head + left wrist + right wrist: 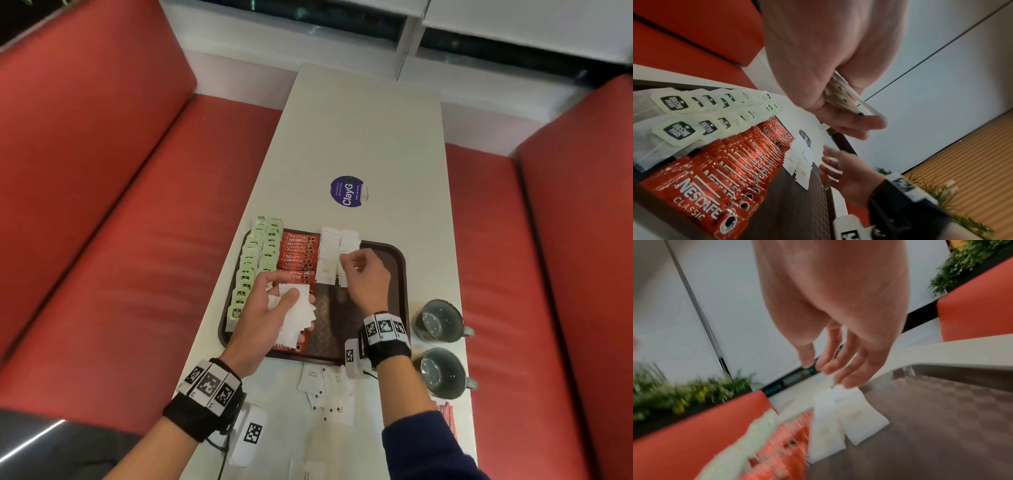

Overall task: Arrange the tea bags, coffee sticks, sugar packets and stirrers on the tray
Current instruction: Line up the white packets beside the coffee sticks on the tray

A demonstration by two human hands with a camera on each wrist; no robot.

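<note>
1 tray [400, 270], 2 cups [440, 321], 2 columns of tea bags [255, 260], 1 column of coffee sticks [297, 255], 2 columns of sugar packets [329, 253], 1 round sticker [348, 191]

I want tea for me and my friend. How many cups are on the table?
2. Both stand on the table to the right of the tray: one cup farther from the person, the other cup nearer. None seems hidden, but the table's near end is cut off.
</note>
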